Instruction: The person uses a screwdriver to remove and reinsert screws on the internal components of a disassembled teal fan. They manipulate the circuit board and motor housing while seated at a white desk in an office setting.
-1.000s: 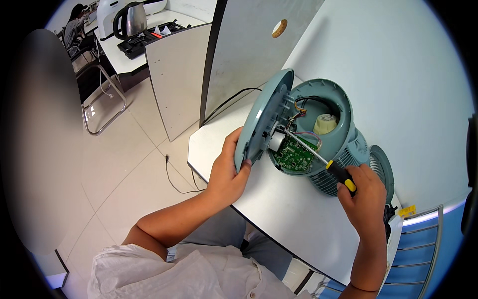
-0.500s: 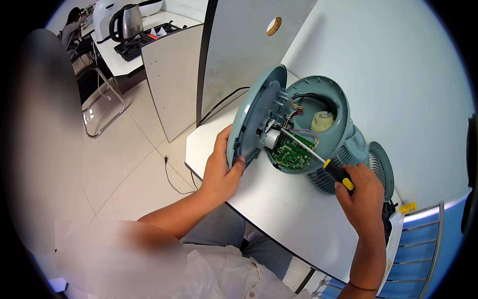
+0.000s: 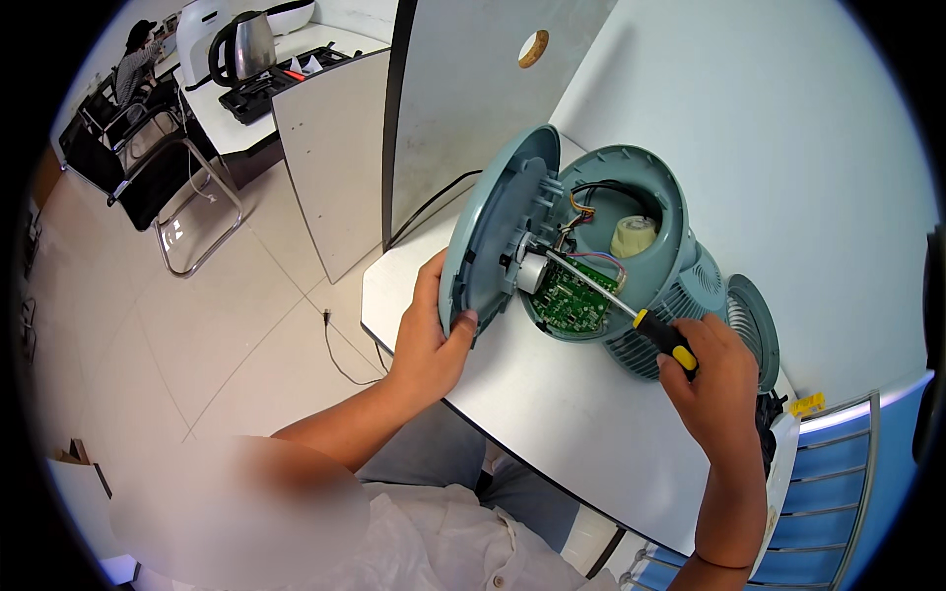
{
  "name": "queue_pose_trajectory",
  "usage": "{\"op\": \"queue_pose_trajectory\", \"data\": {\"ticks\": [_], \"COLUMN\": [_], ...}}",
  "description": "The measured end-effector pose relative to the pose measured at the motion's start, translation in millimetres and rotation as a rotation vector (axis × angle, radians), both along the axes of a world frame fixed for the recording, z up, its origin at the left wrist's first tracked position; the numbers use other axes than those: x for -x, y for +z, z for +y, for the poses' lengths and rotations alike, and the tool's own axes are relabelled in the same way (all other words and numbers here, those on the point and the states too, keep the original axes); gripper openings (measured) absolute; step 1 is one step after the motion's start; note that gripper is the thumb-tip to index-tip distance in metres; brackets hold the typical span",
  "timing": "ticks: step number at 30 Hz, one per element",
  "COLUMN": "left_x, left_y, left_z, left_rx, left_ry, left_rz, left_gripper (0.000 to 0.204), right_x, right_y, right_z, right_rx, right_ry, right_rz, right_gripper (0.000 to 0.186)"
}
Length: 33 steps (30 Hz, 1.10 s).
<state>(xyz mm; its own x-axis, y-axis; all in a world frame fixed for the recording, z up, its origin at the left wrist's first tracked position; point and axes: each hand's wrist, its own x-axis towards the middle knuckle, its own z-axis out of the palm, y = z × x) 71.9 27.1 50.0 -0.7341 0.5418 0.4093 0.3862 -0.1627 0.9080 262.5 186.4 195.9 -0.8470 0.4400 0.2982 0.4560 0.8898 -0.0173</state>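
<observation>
Cover (image 3: 498, 222) swung wider, btwn L fingers (image 3: 427, 281) & thumb (image 3: 459, 332)

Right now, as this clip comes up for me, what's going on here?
A person's left hand holds a round teal cover tilted up beside an open teal housing on a white table. The right hand grips a black-and-yellow screwdriver, its tip near a silver cylinder on the cover's inner side; whether it touches is unclear. A green circuit board and loose wires are exposed.
</observation>
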Motion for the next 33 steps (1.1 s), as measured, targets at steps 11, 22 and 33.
{"op": "queue_pose_trajectory", "data": {"ticks": [11,22,33], "left_x": [3.4,13.2,12.6], "left_y": [-4.4,29.2,32.3], "left_z": [3.0,-8.4,-13.6], "left_rx": [-0.242,-0.024,-0.028], "left_ry": [0.018,0.236,0.164], "left_rz": [0.050,0.787,0.836], "left_gripper": [0.079,0.033,0.019], "right_x": [-17.0,-64.1,-65.3], "right_y": [7.6,10.0,3.3], "right_z": [-6.9,-31.1,-28.6], "right_rx": [0.019,0.222,0.224], "right_ry": [0.035,0.089,0.187], "right_rz": [0.047,0.069,0.120], "right_gripper": [0.027,0.032,0.034]}}
